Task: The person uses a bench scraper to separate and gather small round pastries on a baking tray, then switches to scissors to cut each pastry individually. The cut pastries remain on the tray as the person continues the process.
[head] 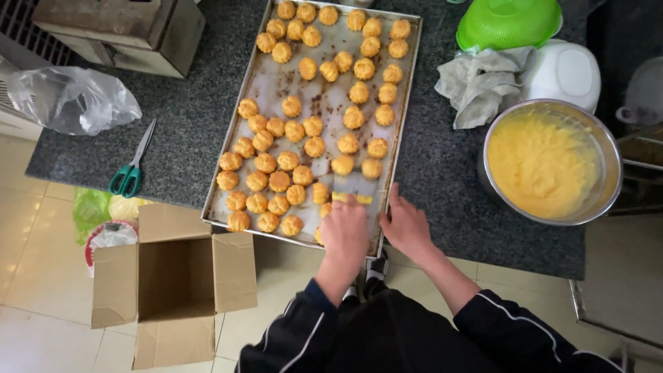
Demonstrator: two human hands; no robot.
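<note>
Hands at lower centre of the frame: the left hand (343, 228) rests over the near right corner of the baking tray (324, 103), its fingers curled on a yellow piece (351, 198); the right hand (406, 224) lies open, fingers together, against the tray's right edge. Pastries (286, 160) fill the tray; a bowl of yellow batter (542, 162) stands at right, scissors (132, 166) at left.

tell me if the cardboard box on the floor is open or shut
Open: the cardboard box has its flaps folded outward, and its brown inside shows with nothing visible in it.
</note>
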